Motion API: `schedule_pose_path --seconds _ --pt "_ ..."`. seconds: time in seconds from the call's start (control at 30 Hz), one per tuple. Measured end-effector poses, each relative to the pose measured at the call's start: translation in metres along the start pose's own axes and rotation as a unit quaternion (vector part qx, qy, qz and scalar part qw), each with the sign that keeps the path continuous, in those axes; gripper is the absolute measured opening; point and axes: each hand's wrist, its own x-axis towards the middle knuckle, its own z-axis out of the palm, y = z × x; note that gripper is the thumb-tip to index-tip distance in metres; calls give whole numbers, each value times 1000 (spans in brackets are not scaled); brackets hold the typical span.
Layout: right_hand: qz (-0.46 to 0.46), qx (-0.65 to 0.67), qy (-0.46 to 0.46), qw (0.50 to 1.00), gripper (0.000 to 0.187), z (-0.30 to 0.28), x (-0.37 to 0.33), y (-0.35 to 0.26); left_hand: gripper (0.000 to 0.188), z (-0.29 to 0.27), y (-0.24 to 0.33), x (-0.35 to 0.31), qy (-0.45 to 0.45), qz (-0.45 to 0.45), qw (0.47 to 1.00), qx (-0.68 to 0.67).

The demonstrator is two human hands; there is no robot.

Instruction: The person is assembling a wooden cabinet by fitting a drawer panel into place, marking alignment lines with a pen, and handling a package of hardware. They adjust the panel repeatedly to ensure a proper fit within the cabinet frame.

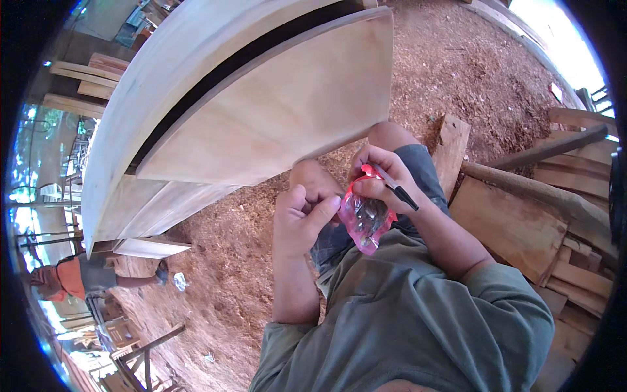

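My right hand point(385, 175) is closed on the gathered top of a pink see-through plastic bag point(366, 225). Small dark and shiny metal-looking pieces show through the bag, too blurred to name. A black pen point(400, 193) with a pale barrel is tucked in the same hand, slanting across the fingers. Beside the bag, my left hand point(300, 219) is closed, its fingers curled and its thumb tip right at the bag's left edge. Whatever the left fingertips pinch, if anything, is hidden. Both hands are over my lap.
A large pale curved wooden piece point(281, 111) stands before my knees. Wood shavings point(470, 78) cover the ground. To the right lie boards point(506, 225) and a long pole point(535, 189). A person in orange point(70, 277) is at far left, near a crumpled clear wrapper point(180, 281).
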Motion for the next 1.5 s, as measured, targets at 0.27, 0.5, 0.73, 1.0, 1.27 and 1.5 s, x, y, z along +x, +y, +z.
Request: schedule_pose_path --seconds 0.27,0.5,0.73,1.0,1.27,1.5 --pt "2 -73 -23 997 23 0 3 5 13 -10 6 0 -17 -55 997 55" --pt "-3 -133 -63 989 23 1 1 9 13 -15 13 6 -87 -135 963 217" --pt "-17 -120 -78 990 23 -11 8 34 13 -18 -36 -2 -70 -109 985 117" --pt "41 -200 -59 977 29 -11 -1 53 10 -17 -32 -6 -114 -63 938 322" --pt "-147 -482 128 854 34 -7 -5 53 10 -21 -55 -9 24 -89 943 320" --pt "151 -248 -50 955 33 8 -15 50 11 0 -64 -6 52 -53 940 332"
